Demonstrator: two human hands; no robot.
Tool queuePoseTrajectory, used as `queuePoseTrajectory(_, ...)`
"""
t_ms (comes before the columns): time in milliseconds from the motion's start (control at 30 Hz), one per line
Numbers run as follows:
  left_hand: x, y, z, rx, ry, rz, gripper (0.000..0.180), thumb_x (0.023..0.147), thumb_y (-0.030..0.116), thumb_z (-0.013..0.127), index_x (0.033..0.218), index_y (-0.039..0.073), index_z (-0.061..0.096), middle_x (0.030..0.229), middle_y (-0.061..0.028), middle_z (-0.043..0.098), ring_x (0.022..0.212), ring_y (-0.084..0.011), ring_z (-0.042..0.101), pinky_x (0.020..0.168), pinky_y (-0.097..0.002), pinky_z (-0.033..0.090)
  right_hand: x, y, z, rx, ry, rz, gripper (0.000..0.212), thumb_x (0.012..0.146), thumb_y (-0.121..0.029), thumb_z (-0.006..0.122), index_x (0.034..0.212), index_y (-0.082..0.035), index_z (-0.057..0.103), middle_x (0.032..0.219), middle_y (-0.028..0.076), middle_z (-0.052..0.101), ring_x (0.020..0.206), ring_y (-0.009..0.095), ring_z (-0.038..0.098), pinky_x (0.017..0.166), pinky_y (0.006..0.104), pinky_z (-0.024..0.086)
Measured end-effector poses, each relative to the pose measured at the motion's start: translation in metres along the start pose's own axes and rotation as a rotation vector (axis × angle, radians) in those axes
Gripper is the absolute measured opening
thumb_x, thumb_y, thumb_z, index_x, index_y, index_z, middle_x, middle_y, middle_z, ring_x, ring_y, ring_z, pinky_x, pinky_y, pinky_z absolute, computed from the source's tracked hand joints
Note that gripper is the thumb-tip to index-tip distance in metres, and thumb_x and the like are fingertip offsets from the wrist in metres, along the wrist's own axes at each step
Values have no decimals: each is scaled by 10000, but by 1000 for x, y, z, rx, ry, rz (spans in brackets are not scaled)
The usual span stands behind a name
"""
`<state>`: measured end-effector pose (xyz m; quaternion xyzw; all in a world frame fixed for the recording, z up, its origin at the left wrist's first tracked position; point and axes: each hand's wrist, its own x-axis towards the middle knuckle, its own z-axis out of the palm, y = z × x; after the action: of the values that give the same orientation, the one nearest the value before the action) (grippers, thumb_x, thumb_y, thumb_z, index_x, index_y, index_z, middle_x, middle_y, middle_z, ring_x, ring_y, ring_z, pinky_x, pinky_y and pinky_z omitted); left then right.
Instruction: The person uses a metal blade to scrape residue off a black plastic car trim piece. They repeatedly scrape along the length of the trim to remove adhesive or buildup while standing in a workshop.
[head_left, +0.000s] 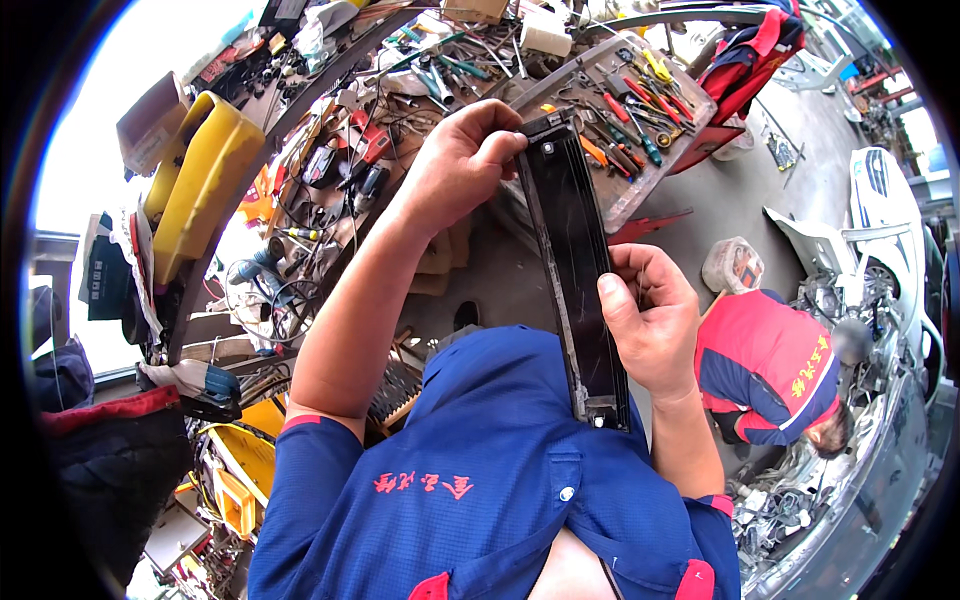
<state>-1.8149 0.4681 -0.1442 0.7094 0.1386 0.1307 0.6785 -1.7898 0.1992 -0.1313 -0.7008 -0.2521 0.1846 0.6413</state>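
Note:
A long, narrow black panel with a scuffed glossy face and a greyish raised edge stands lengthwise in front of my chest. Its far end is pinched between the thumb and fingers of my left hand. Lower down, my right hand grips the panel's right edge, the thumb on its face and the other fingers curled, partly hidden. Small pale fittings show at both ends. The near end reaches down against my blue work shirt. What exactly the panel belongs to I cannot tell.
Beyond my hands, a plastic tray holds screwdrivers and pliers. A cluttered bench with tools and cables spans the left, near a yellow casing. A co-worker bends over vehicle parts at right; a clear tub stands nearby.

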Motion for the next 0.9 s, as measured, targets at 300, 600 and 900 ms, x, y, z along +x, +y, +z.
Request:
queuePoseTrajectory(300,-2,-13,13,95,126,223,94,1002,73,542,970,10,605,751,-3,549,690,-74,512,669,-260,460,-2,-1,2,79,-19,32,193,971,-58,710,1131,39,660,806,-80,560,683,-8,435,607,181,370)
queuePoseTrajectory(600,-4,-18,9,213,133,328,190,1037,87,483,1043,0,652,833,33,549,782,-65,504,761,-239,451,-6,4,-1,58,-22,50,218,979,-85,711,1151,40,663,847,-68,607,705,-6,457,630,184,394)
queuePoseTrajectory(900,-5,-7,-8,205,-23,269,149,992,63,516,1098,4,603,901,-19,613,817,-89,594,765,-261,517,-5,3,1,44,-15,20,216,985,-83,706,1152,45,662,865,-58,623,707,-6,467,630,181,400)
